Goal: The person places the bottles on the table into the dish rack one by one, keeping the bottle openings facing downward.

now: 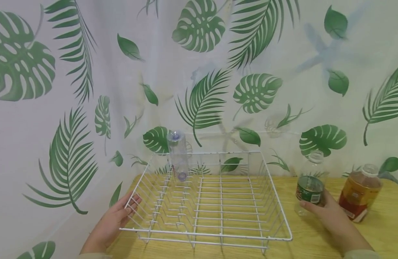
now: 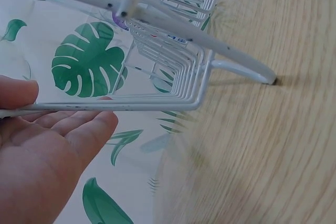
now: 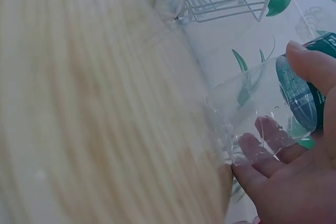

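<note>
A white wire dish rack (image 1: 221, 233) stands on the wooden table. My left hand (image 1: 113, 219) holds its left side, with the thumb (image 2: 18, 92) on one side of the rim wire and the fingers on the other. Right of the rack, my right hand (image 1: 329, 216) grips an uncapped clear plastic bottle (image 1: 310, 189) with a green label, low on its body. In the right wrist view this bottle (image 3: 252, 103) looks see-through, with fingers showing behind it. Another clear bottle (image 1: 181, 156) stands in the rack's back left part.
A bottle of amber color (image 1: 360, 192) with an orange and red label stands on the table (image 1: 386, 230) just right of my right hand. A leaf-patterned white sheet (image 1: 211, 108) hangs behind the table and along its left side.
</note>
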### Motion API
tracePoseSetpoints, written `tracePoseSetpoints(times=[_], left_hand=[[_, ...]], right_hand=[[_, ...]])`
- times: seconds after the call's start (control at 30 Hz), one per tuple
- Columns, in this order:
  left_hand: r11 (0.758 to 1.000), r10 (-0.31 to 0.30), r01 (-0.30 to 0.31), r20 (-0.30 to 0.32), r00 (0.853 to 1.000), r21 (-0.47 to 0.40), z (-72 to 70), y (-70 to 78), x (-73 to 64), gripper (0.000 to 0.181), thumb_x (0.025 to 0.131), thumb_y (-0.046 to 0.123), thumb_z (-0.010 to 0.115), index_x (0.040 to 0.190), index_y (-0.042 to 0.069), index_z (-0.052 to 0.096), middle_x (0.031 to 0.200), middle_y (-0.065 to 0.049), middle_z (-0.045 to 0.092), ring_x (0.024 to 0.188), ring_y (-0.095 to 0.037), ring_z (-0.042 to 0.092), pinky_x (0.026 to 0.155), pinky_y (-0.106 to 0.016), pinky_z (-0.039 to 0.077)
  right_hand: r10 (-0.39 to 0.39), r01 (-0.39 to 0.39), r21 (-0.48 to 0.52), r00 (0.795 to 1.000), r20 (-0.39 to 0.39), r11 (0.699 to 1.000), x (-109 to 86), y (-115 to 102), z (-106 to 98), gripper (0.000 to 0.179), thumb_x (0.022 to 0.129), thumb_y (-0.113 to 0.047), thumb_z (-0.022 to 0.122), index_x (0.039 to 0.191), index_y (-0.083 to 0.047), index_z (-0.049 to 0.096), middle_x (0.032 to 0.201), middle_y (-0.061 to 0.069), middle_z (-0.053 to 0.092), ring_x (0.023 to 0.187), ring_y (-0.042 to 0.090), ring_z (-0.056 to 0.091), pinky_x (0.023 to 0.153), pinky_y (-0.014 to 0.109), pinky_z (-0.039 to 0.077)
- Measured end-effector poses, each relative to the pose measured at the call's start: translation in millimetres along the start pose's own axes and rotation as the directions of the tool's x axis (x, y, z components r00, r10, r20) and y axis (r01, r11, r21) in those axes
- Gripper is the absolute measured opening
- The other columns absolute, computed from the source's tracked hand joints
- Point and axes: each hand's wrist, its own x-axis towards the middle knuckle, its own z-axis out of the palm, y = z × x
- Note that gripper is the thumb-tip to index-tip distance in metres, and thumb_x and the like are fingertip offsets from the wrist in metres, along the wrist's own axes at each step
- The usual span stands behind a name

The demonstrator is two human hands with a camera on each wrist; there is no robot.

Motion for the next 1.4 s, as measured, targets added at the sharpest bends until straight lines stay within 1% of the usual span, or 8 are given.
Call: tracePoseSetpoints(times=[0.23,0.5,0.7,0.83,0.97,1.07,1.27,1.4], left_hand=[[1.000,-0.005,0.006,-0.029,1.000,0.009,-2.8,0.7,-3.1,0.060,0.108,0.003,0.031,0.162,0.003,0.006,0.164,-0.023,0.019,0.149,-0.030,0.021,0.109,-0.020,0.033],[1.000,-0.009,0.009,-0.019,1.000,0.012,-5.3,-2.5,3.4,0.060,0.108,0.004,0.029,0.163,0.005,0.004,0.165,-0.021,0.017,0.150,-0.027,0.020,0.110,-0.022,0.031],[1.000,0.004,-0.004,-0.015,1.000,0.018,-6.0,-2.5,5.7,0.060,0.108,0.003,0.028,0.162,0.003,0.004,0.165,-0.022,0.017,0.150,-0.029,0.019,0.111,-0.023,0.031],[1.000,0.018,-0.018,-0.019,1.000,0.018,-3.6,-2.4,6.3,0.060,0.108,0.002,0.029,0.161,0.000,0.004,0.164,-0.024,0.019,0.149,-0.032,0.020,0.108,-0.019,0.034],[0.999,0.017,-0.016,-0.018,1.000,0.029,-1.1,-2.3,7.4,0.059,0.107,0.001,0.029,0.161,-0.001,0.005,0.164,-0.024,0.018,0.150,-0.033,0.018,0.116,-0.031,0.028],[0.994,0.010,-0.006,-0.040,0.999,0.105,-0.6,0.2,6.8,0.059,0.108,0.004,0.031,0.162,0.000,0.008,0.165,-0.022,0.017,0.151,-0.034,0.015,0.119,-0.047,0.017],[0.942,0.038,-0.006,-0.090,0.995,0.335,-0.5,17.7,-0.8,0.065,0.110,0.018,0.040,0.162,0.003,0.004,0.167,-0.021,0.010,0.152,-0.039,0.009,0.119,-0.057,0.010],[0.853,0.127,-0.035,-0.142,0.982,0.521,13.4,38.8,-7.2,0.075,0.108,0.033,0.049,0.164,0.013,0.004,0.167,-0.019,0.011,0.150,-0.044,0.013,0.117,-0.064,0.014]], right_hand=[[-0.011,0.011,-0.020,1.000,0.019,1.000,6.4,-4,2,0.105,0.097,-0.044,0.068,0.161,-0.001,-0.003,0.157,0.037,0.020,0.143,0.057,0.017,0.109,0.075,0.017],[-0.003,0.005,-0.088,1.000,0.025,0.996,10.0,-13,-4,0.106,0.096,-0.051,0.065,0.160,0.001,-0.002,0.156,0.038,0.021,0.141,0.059,0.019,0.106,0.076,0.020],[-0.077,0.075,-0.194,0.997,-0.002,0.978,8.2,-18,-9,0.095,0.100,-0.049,0.060,0.158,0.006,0.009,0.151,0.038,0.031,0.135,0.056,0.034,0.102,0.071,0.033],[-0.109,0.103,-0.245,0.994,-0.010,0.964,0.3,-23,-13,0.087,0.101,-0.048,0.058,0.157,0.003,0.017,0.147,0.035,0.039,0.126,0.050,0.047,0.093,0.060,0.046],[-0.124,0.116,-0.314,0.992,-0.007,0.942,-10.0,-32,-20,0.084,0.101,-0.049,0.058,0.158,-0.001,0.021,0.138,0.033,0.050,0.116,0.046,0.056,0.084,0.054,0.051],[-0.142,0.136,-0.341,0.990,0.009,0.930,-16.1,-43,-24,0.087,0.100,-0.049,0.060,0.160,-0.002,0.018,0.138,0.036,0.050,0.117,0.051,0.055,0.084,0.058,0.051],[-0.205,0.208,-0.327,0.978,0.045,0.922,-29.0,-71,-22,0.087,0.099,-0.042,0.065,0.162,-0.006,0.017,0.143,0.034,0.046,0.119,0.057,0.053,0.079,0.053,0.054],[-0.248,0.245,-0.361,0.968,0.038,0.900,-40.8,-93,-14,0.085,0.095,-0.044,0.071,0.160,-0.011,0.026,0.142,0.029,0.048,0.114,0.057,0.057,0.076,0.059,0.055]])
